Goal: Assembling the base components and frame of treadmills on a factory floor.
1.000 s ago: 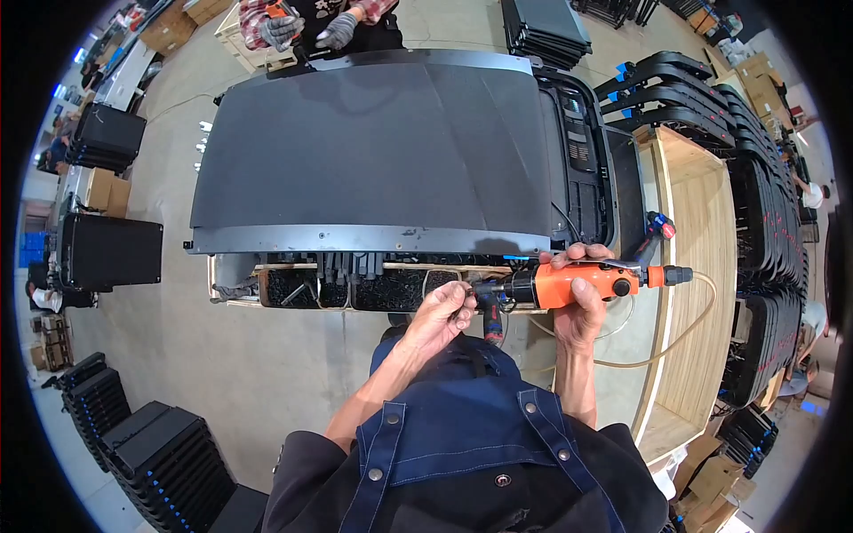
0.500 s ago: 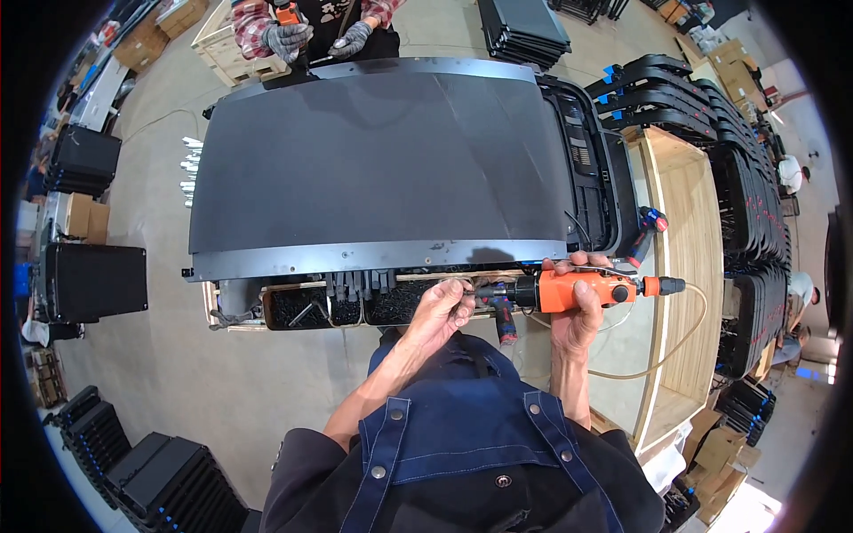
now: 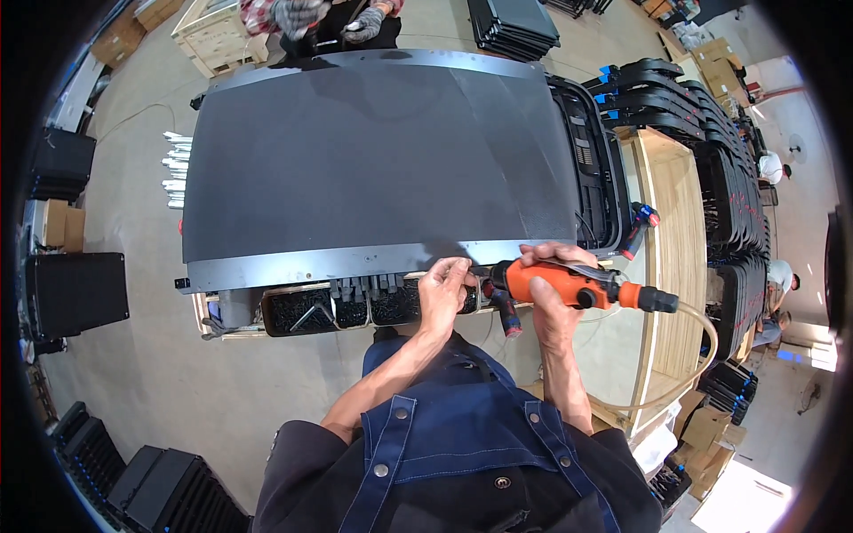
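Observation:
My right hand point(image 3: 553, 311) is wrapped round an orange air screwdriver point(image 3: 562, 282), held level with its nose to the left and a hose point(image 3: 711, 342) trailing from its back end. My left hand point(image 3: 444, 293) is closed in a pinch by the driver's nose. What its fingers hold is too small to make out. Both hands are at the near silver rail point(image 3: 338, 266) of a treadmill deck with a wide dark belt point(image 3: 355, 160). The driver's tip is hidden behind my left fingers.
Below the rail are black bins point(image 3: 293, 311) of small parts with a hex key. A red-and-black cordless driver point(image 3: 508, 315) hangs nearby; another point(image 3: 640, 231) lies right. A wooden crate point(image 3: 680, 266) stands at right, beside stacked black frames. Across the deck are a co-worker's gloved hands point(image 3: 364, 25).
My right hand has brought the driver left, and its nose now tilts up toward the rail's edge. My left hand has risen to the rail, still pinched. The view has shifted slightly.

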`<state>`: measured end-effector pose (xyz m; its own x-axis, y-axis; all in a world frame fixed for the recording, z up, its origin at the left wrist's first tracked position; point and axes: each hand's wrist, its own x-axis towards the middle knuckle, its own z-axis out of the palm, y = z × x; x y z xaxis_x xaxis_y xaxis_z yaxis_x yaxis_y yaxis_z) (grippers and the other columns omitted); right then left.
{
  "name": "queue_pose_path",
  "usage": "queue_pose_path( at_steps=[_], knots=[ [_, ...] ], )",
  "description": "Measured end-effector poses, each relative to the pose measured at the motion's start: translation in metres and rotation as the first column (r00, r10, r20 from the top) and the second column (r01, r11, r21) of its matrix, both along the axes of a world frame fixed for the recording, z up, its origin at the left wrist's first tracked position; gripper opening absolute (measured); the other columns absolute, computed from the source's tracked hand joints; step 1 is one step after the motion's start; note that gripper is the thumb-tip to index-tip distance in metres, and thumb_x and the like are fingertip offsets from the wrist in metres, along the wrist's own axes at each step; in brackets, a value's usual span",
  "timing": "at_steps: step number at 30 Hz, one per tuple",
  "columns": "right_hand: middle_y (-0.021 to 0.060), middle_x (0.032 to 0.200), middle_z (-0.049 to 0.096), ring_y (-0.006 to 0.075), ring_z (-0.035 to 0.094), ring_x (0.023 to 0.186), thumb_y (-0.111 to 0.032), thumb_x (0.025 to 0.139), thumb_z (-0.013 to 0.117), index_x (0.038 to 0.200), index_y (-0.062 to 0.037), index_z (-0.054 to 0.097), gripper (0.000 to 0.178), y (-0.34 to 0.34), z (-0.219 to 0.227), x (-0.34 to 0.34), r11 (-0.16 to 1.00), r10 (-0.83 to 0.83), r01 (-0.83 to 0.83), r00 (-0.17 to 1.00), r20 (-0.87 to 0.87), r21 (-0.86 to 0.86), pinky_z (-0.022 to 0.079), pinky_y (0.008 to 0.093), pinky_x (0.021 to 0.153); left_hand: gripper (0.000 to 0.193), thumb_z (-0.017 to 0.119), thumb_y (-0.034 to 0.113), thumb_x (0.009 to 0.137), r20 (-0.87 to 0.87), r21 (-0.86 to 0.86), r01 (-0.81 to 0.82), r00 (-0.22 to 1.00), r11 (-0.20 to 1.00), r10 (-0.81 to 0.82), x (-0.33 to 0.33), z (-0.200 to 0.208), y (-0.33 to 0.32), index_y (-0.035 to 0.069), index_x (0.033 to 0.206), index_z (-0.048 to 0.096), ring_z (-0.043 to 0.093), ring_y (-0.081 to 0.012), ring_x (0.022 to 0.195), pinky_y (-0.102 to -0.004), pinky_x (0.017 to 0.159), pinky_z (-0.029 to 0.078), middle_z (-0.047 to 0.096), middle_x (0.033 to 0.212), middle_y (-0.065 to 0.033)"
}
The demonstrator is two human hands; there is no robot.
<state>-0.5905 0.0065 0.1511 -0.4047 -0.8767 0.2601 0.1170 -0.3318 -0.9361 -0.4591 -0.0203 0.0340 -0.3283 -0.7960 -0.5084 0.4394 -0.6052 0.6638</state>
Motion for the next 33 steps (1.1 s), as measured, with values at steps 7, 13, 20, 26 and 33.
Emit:
queue_pose_path(
  at_steps=[7, 13, 20, 26, 33],
  knots=[
    [0.0176, 0.113, 0.067, 0.0250, 0.071, 0.100, 0.012, 0.078, 0.075, 0.120, -0.0032, 0.055, 0.048, -0.032, -0.018, 0.023, 0.987, 0.156, -0.159, 0.941, -0.300, 0.013, 0.060, 0.0392, 0.091, 0.023, 0.068, 0.024, 0.101, 0.138, -0.015, -0.114, 0.984, 0.993, 0.115, 0.010, -0.013, -0.006, 0.003, 0.110, 0.071, 0.044, -0.0017, 0.050, -0.0207, 0.043, 0.033, 0.071, 0.077, -0.0051],
    [0.0145, 0.108, 0.069, 0.0230, 0.071, 0.096, 0.012, 0.074, 0.074, 0.111, -0.0041, 0.060, 0.043, -0.051, -0.016, 0.028, 0.954, 0.294, -0.294, 0.862, -0.414, 0.065, 0.059, 0.0368, 0.088, 0.040, 0.059, 0.032, 0.106, -0.026, 0.016, -0.079, 0.997, 0.997, 0.079, 0.069, -0.021, 0.007, -0.005, 0.120, 0.065, 0.054, -0.0041, 0.061, -0.0198, 0.051, 0.042, 0.075, 0.101, -0.0135],
    [0.0119, 0.101, 0.072, 0.0235, 0.070, 0.095, 0.010, 0.071, 0.077, 0.109, -0.0049, 0.062, 0.043, -0.059, -0.017, 0.030, 0.950, 0.306, -0.292, 0.805, -0.509, 0.110, 0.057, 0.0376, 0.086, 0.035, 0.061, 0.029, 0.106, -0.141, 0.061, 0.075, 0.988, 0.995, -0.066, 0.084, -0.023, 0.027, -0.003, 0.121, 0.062, 0.056, -0.0067, 0.064, -0.0220, 0.055, 0.044, 0.068, 0.090, -0.0062],
    [0.0096, 0.104, 0.071, 0.0212, 0.069, 0.094, 0.009, 0.072, 0.077, 0.107, -0.0056, 0.064, 0.040, -0.059, -0.028, 0.034, 0.941, 0.339, -0.292, 0.820, -0.461, 0.174, 0.056, 0.0357, 0.085, 0.032, 0.065, 0.029, 0.104, -0.178, 0.065, 0.085, 0.981, 0.994, -0.072, 0.101, -0.019, 0.035, -0.001, 0.117, 0.066, 0.056, -0.0066, 0.068, -0.0215, 0.061, 0.048, 0.065, 0.085, -0.0009],
    [0.0167, 0.119, 0.070, 0.0258, 0.070, 0.109, 0.012, 0.079, 0.071, 0.120, -0.0016, 0.058, 0.045, -0.058, 0.004, 0.039, 0.913, 0.383, -0.344, 0.908, -0.171, 0.217, 0.058, 0.0397, 0.095, 0.025, 0.070, 0.016, 0.100, -0.348, 0.175, -0.073, 0.928, 0.982, 0.131, 0.125, -0.029, 0.048, 0.000, 0.119, 0.066, 0.069, -0.0114, 0.076, -0.0244, 0.068, 0.058, 0.074, 0.097, -0.0076]
  ],
)
